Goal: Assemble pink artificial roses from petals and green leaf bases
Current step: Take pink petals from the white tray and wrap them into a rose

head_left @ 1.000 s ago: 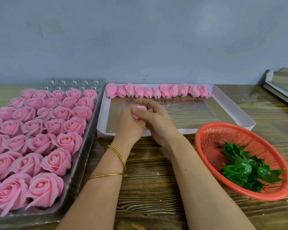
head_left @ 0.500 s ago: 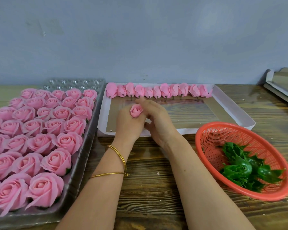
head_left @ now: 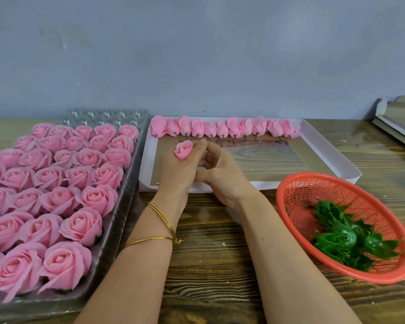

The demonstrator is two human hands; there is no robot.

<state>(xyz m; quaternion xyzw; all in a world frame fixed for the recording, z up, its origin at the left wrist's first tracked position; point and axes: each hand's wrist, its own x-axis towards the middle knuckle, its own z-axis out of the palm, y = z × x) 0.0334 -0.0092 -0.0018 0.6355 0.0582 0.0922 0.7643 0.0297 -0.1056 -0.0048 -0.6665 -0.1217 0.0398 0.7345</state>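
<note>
Holding the pink rose bud (head_left: 183,149) upright, open face up toward the camera and stem end hidden, pinched in the curled fingers of the left hand (head_left: 177,176) over the near-left part of the white box (head_left: 325,160). Keeping the right hand (head_left: 223,177) pressed against the left, fingers loosely bent, touching the bud or not unclear. Probably calling next for a green leaf base (head_left: 337,239), low to the right in the red basket (head_left: 284,202) on the counter (head_left: 220,265), nearer the right hand and well apart from the bud, opposite the finished roses (head_left: 96,197) at the left.
</note>
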